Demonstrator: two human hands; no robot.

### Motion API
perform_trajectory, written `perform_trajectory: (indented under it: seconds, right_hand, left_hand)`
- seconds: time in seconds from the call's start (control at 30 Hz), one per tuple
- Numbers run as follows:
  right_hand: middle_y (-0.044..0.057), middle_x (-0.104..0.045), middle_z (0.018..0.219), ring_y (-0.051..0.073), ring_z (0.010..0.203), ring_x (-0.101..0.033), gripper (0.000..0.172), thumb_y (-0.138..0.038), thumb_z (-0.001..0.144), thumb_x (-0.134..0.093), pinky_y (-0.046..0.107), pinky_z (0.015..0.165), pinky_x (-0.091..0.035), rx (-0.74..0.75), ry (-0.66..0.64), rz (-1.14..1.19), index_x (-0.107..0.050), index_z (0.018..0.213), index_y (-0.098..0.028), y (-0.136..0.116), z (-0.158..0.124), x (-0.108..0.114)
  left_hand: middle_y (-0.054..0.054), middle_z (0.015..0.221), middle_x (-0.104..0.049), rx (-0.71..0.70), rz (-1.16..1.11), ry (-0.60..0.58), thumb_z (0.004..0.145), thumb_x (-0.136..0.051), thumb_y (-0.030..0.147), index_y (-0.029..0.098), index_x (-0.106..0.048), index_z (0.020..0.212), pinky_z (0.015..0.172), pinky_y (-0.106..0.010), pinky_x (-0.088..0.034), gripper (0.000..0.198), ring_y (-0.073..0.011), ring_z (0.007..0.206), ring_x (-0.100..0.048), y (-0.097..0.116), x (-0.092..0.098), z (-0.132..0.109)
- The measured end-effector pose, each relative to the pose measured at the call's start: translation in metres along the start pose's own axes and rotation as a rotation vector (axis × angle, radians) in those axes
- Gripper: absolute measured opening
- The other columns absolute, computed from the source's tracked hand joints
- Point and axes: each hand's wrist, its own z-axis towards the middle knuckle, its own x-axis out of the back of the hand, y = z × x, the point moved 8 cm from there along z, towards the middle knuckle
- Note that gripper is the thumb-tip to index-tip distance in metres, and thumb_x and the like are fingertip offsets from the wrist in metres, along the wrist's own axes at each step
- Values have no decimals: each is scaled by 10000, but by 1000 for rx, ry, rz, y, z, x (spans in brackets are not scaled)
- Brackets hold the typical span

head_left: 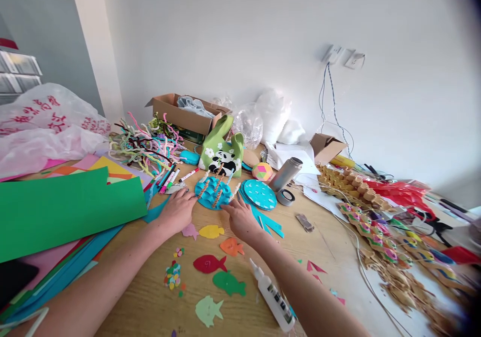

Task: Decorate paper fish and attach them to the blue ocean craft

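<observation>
A blue paper disc [212, 205] lies on the table, carrying curled blue paper shapes and several upright twisted orange and white stems. At its left edge, my left hand [177, 210] is closed on the rim, thumb side against it. My right hand [242, 219] grips the near right rim, its fingertips at the edge. Closer to me lie a yellow paper fish [211, 232], an orange one [232, 247], a red one [209, 264] and green ones. A white glue bottle [273, 297] lies beside my right forearm.
Behind stand a green panda bag [221, 154] and a cardboard box [184, 115]. A steel flask [286, 174], tape roll [285, 197] and patterned blue discs [259, 195] are to the right. Green sheets [67, 212] lie left; a white cable [358, 257] runs along the right.
</observation>
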Motion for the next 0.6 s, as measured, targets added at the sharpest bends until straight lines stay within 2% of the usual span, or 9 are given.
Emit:
perform_trajectory:
  seconds: [0.23,0.6]
  right_hand:
    - [70,-603,1201,242,1139,-436,505,-79,894,-408,352,919,-321,32,-9,34,-592,1317,-285,-6,-6,3]
    - [70,-621,1170,237,1099,-449,515,-59,868,-447,361,925,-307,99,-27,41,-618,1290,-300,-19,-15,4]
  left_hand:
    - [-109,1267,-654,-29,12,4,784,-454,2,171,-719,1121,1108,-481,-355,461,-318,1307,-452,-2,8,-12]
    - [-103,1214,-663,-27,-25,-11,791,-463,14,187,-706,1112,1076,-450,-384,438,-296,1293,-459,0,18,-35]
